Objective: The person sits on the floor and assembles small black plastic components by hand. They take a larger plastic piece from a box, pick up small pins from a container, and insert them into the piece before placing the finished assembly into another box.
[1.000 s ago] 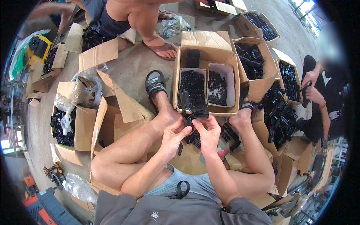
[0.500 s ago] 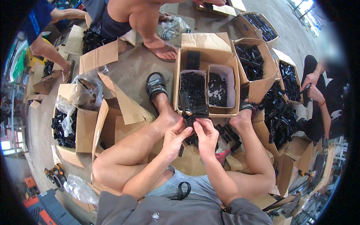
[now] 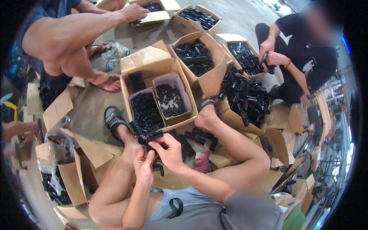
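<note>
A black plastic part with a long bar-like arm point(image 3: 147, 134) is between my hands, above the near edge of an open cardboard box point(image 3: 181, 123). My left hand point(image 3: 144, 165) grips it from below, thumb pointing up. My right hand point(image 3: 168, 152) closes on its right side, fingers bent over it. Inside the box sit two smaller open cartons with tiny black pieces: a fuller left one point(image 3: 145, 111) and a right one point(image 3: 168, 100) with its pale bottom showing. A black block point(image 3: 136, 81) stands behind them. Below my hands is a small bent black piece point(image 3: 158, 168).
Loose black parts point(image 3: 197, 137) and a red cloth point(image 3: 202, 161) lie between my legs. Boxes of black parts point(image 3: 245, 97) stand to the right and beyond point(image 3: 193, 53). A co-worker's hands point(image 3: 272, 53) hold a small part at right; another person's legs point(image 3: 65, 42) are upper left.
The view has swung to the right, so the boxes appear further left and the right-hand co-worker shows more. My hands keep the black part; my right hand now reaches further over it.
</note>
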`<state>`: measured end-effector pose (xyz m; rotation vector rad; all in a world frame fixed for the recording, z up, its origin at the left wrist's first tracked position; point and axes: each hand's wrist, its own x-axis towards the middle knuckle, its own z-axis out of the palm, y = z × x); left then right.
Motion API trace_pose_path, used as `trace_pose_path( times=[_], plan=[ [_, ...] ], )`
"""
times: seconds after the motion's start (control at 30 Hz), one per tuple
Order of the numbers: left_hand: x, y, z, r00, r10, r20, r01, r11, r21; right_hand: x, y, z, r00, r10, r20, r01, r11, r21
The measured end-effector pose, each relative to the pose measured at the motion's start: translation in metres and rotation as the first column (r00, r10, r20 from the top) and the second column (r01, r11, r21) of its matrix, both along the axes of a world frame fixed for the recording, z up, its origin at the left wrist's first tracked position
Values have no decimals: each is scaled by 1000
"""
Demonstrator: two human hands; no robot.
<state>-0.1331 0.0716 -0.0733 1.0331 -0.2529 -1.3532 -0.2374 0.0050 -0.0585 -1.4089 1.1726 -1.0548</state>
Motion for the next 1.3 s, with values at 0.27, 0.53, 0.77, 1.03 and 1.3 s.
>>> trace_pose_path(
  times=[0.27,0.53,0.77,1.03,1.3],
  plan=[
    [-3,-1,-4,1000,-24,-1,24,1000,16,-6,9,-26,952,-54,300,-25,967,252],
    [-3,1,-8,1000,-29,-9,29,1000,6,-1,9,-7,882,-157,445,-11,936,351],
    [-3,1,-8,999,-33,-1,33,999,10,0,9,-28,932,-108,345,-22,935,353],
    [-3,1,-8,1000,-9,6,9,1000,7,2,7,-26,919,-120,375,-49,910,411],
    [-3,2,-17,999,-28,25,28,1000,0,3,8,-18,877,-159,453,-49,909,414]
  ],
)
